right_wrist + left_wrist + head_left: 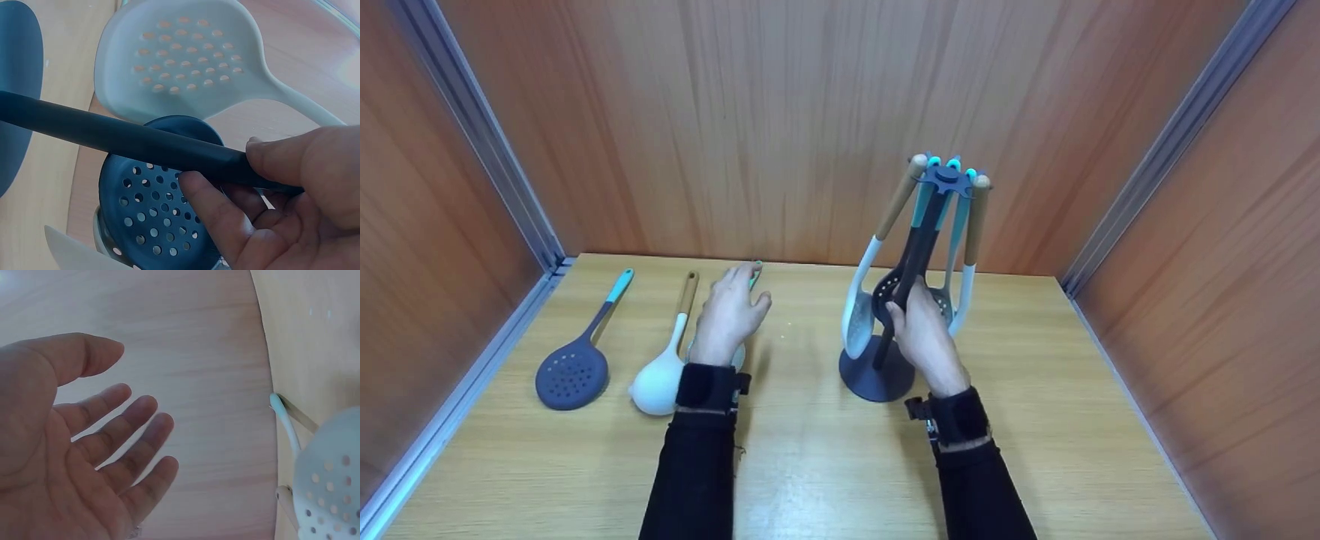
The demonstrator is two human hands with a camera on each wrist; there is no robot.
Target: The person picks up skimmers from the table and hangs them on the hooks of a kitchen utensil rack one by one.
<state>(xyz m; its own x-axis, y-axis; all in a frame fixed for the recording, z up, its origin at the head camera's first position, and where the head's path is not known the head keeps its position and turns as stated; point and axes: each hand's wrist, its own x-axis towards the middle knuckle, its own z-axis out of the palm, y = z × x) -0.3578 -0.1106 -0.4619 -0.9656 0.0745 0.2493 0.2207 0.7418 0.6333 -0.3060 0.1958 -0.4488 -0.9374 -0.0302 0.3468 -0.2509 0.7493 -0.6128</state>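
Utensil stand (921, 253), one, upright on the bench (825, 472), right of centre. Step in hand, by judgement: steadying the stand with one hand while the other tends the utensils laid out at left. Right hand (926, 337): grasping the dark pole (135, 138), thumb and fingers about it. Left hand (728, 313): released, fingers spread, above a pale slotted utensil (332, 441) with a turquoise handle. Next move seems to call for a sure hold on the pole, with the left thumb and fingers closing on a handle clear of its neighbours. Stand: dark throughout; round base (877, 386), straight pole, hooked top (946, 178). Hung from it: white spoon (859, 330), wooden handle, left side; dark skimmer (152, 223), many round holes, just beside the pole; pale slotted turner (180, 98); white utensil (964, 300), wooden handle, right side, head partly hidden. Laid at left, well apart from the stand: dark slotted turner (572, 379), turquoise handle tip; white ladle (658, 382), wooden handle, between it and the left hand.
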